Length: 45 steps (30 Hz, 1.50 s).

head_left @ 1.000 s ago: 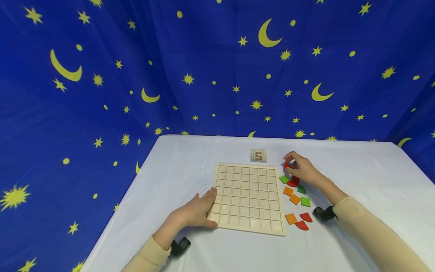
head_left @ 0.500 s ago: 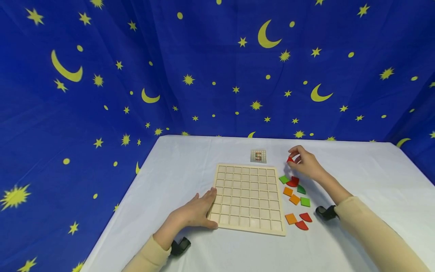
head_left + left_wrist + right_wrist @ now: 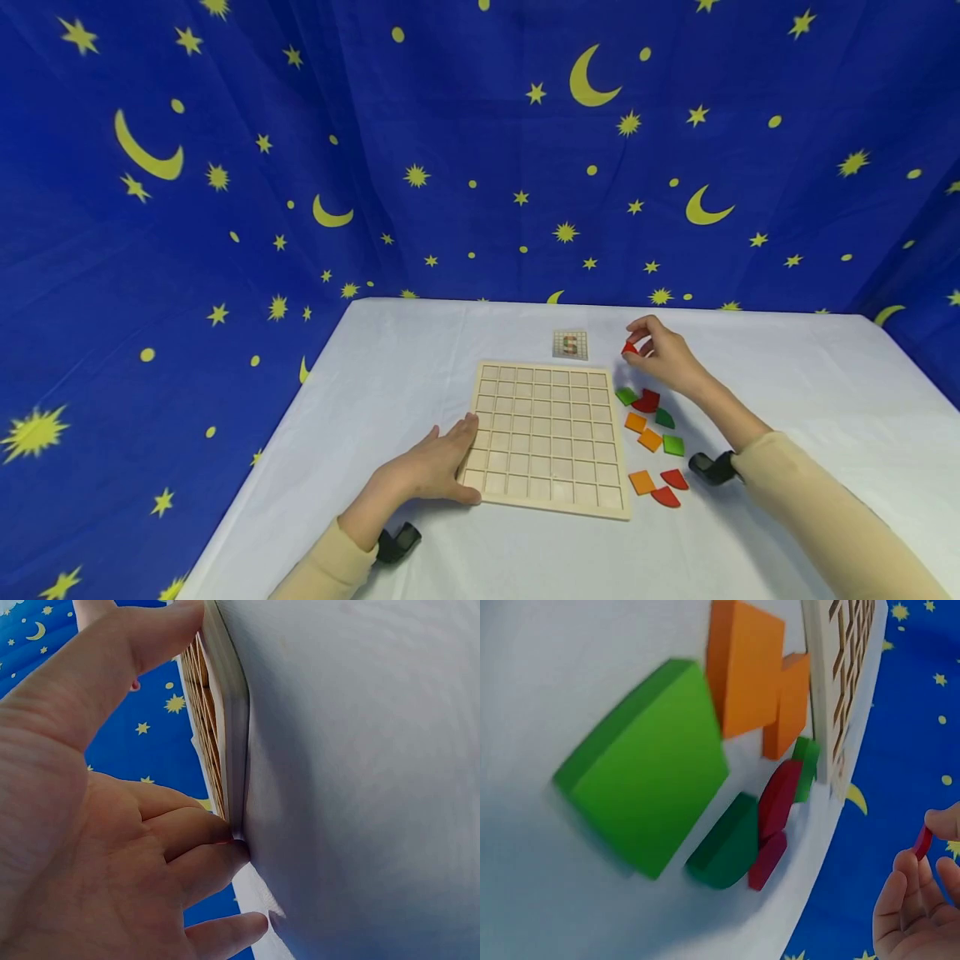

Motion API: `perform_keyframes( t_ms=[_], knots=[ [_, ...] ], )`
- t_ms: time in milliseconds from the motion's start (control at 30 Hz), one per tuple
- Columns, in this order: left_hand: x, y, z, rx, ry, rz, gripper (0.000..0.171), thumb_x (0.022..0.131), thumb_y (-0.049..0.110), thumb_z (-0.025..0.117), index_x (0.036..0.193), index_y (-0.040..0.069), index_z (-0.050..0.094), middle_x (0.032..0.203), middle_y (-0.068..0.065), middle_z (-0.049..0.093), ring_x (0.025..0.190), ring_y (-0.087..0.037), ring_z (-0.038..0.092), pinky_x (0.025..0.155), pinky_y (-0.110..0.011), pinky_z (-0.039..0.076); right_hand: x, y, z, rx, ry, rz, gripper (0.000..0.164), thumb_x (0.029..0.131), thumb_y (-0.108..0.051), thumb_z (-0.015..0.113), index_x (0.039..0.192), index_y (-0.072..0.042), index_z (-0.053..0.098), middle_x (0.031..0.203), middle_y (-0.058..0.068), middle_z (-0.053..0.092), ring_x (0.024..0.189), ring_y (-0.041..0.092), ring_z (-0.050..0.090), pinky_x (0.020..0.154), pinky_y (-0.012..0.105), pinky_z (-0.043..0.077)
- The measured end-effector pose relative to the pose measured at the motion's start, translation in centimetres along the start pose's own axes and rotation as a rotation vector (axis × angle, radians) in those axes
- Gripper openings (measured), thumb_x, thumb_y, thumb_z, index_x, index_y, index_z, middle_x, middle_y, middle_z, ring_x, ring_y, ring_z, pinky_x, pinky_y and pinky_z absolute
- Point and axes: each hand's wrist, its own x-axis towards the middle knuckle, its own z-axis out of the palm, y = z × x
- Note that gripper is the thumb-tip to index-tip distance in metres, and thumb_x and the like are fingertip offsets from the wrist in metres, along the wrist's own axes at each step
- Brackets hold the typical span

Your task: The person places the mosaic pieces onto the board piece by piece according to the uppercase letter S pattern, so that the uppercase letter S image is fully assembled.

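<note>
A pale wooden grid board (image 3: 551, 437) lies flat on the white table. At its left edge rests my left hand (image 3: 431, 467), thumb near the front corner and fingers extended along the side. In the left wrist view the thumb and fingertips touch the rim of the board (image 3: 234, 727). Above the table, beyond the board's far right corner, my right hand (image 3: 671, 360) pinches a red piece (image 3: 631, 348) between thumb and fingers. The right wrist view shows the red piece (image 3: 923, 841) edge-on, so its full outline is hidden.
Beside the board's right edge lie a light green square (image 3: 673, 445), a dark green quarter circle (image 3: 665, 418), orange squares (image 3: 642, 482) and red pieces (image 3: 666, 497). Behind the board sits a small pattern card (image 3: 571, 343). A blue starry cloth (image 3: 450, 150) hangs behind.
My right hand has lifted the red piece away from the pile, moving it toward the table's back, then slightly left. My left hand stays at the board's edge.
</note>
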Motion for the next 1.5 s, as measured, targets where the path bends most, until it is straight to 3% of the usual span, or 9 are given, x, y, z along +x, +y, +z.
perform_keyframes(
  t_ms=[600, 867, 1233, 1500],
  knots=[
    [-0.1, -0.1, 0.1, -0.005, -0.004, -0.001, 0.107, 0.074, 0.041, 0.078, 0.146, -0.010, 0.018, 0.151, -0.024, 0.020, 0.139, -0.032, 0.021, 0.109, -0.056, 0.014, 1.0, -2.9, 1.9, 0.065, -0.033, -0.101, 0.041, 0.083, -0.003, 0.068, 0.118, 0.003, 0.046, 0.101, 0.015, 0.058, 0.073, 0.021, 0.057, 0.065, 0.031, 0.049],
    [-0.1, -0.1, 0.0, 0.000, -0.002, 0.001, 0.107, 0.074, 0.041, 0.078, 0.145, -0.010, 0.019, 0.151, -0.024, 0.020, 0.139, -0.032, 0.021, 0.109, -0.057, 0.014, 1.3, -3.5, 2.8, 0.091, -0.066, -0.102, 0.042, 0.084, -0.004, 0.068, 0.119, 0.004, 0.045, 0.101, 0.015, 0.058, 0.074, 0.022, 0.056, 0.065, 0.032, 0.048],
    [0.0, -0.1, 0.0, -0.002, -0.002, 0.003, 0.107, 0.074, 0.042, 0.078, 0.146, -0.010, 0.018, 0.151, -0.024, 0.020, 0.139, -0.032, 0.021, 0.109, -0.057, 0.014, 1.3, -3.9, 4.0, 0.117, -0.097, -0.181, 0.043, 0.082, 0.000, 0.069, 0.118, 0.006, 0.045, 0.100, 0.014, 0.058, 0.069, 0.020, 0.056, 0.059, 0.028, 0.047],
    [-0.1, -0.1, 0.1, -0.001, 0.002, 0.000, 0.107, 0.074, 0.042, 0.078, 0.146, -0.010, 0.018, 0.151, -0.023, 0.020, 0.139, -0.031, 0.021, 0.109, -0.056, 0.013, 1.3, -4.1, 5.0, 0.129, -0.120, -0.195, 0.042, 0.082, 0.002, 0.069, 0.117, 0.004, 0.046, 0.103, 0.017, 0.060, 0.079, 0.023, 0.058, 0.061, 0.029, 0.048]
  ],
)
